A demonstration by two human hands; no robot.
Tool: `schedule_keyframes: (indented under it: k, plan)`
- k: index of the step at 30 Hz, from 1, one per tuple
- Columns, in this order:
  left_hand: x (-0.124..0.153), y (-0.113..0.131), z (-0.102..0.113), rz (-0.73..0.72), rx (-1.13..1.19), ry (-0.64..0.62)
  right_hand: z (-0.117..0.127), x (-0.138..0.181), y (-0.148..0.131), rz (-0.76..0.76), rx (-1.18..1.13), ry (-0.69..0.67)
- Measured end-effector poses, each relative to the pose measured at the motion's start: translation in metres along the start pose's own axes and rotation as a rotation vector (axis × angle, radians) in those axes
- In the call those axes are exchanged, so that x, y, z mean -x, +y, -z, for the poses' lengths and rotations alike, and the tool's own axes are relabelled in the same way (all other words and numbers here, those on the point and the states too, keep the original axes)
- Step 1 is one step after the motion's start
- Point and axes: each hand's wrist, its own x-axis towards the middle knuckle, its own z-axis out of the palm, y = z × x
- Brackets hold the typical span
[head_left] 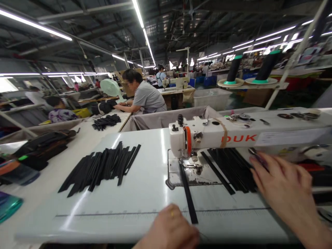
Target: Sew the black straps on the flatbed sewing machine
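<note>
A narrow black strip (188,195) runs from under the presser foot of the white sewing machine (202,135) toward the table's front edge. My left hand (171,228) is closed beside the strip's near end; what its fingers hold, if anything, is hidden. A fine loose thread shows by it. My right hand (285,186) is raised under the machine arm, its fingers closed around a small dark metal tool (256,157), mostly covered. Beside that hand lies a pile of black strips (230,169). Another pile of black strips (101,167) lies left of the needle.
A ruler line (111,215) crosses the table's front. Two black thread cones (234,69) stand on a rack at right. At left are a bottle (18,171) and dark bags (44,145). A co-worker (146,93) leans over a table near more black strips (106,121).
</note>
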Motion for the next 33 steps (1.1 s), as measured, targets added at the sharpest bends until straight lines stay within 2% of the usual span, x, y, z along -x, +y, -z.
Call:
schedule_keyframes:
  k: [1,2,3,4,6,8,11,13,19,26,33]
  plan:
    - [-0.009,-0.013,0.005,0.097,-0.024,0.047,-0.002,0.005,-0.015,0.061,-0.082,0.017]
    - [-0.019,-0.027,0.01,0.262,-0.061,0.116,-0.005,0.008,-0.032,0.19,-0.207,0.018]
    - [-0.03,-0.041,0.014,0.35,-0.1,0.15,-0.009,0.01,-0.05,0.332,-0.35,-0.027]
    - [-0.039,-0.053,0.016,0.401,-0.127,0.158,-0.013,0.008,-0.067,0.436,-0.477,-0.126]
    - [-0.055,-0.071,0.017,0.364,-0.094,0.059,-0.023,0.0,-0.093,0.562,-0.65,-0.299]
    - [-0.062,-0.081,0.014,0.318,-0.058,0.013,-0.033,-0.012,-0.107,0.63,-0.773,-0.416]
    - [-0.061,-0.083,0.006,0.311,-0.041,0.076,-0.043,-0.025,-0.108,0.706,-0.889,-0.496]
    - [-0.057,-0.08,0.002,0.305,-0.049,0.093,-0.047,-0.027,-0.105,0.715,-0.908,-0.492]
    - [-0.062,-0.073,-0.001,0.339,-0.148,0.024,-0.054,-0.021,-0.107,0.639,-0.887,-0.452]
    - [-0.07,-0.076,-0.003,0.367,-0.2,0.005,-0.059,-0.021,-0.107,0.606,-0.848,-0.374]
    - [-0.071,-0.079,-0.005,0.373,-0.179,0.023,-0.054,-0.019,-0.105,0.634,-0.89,-0.433]
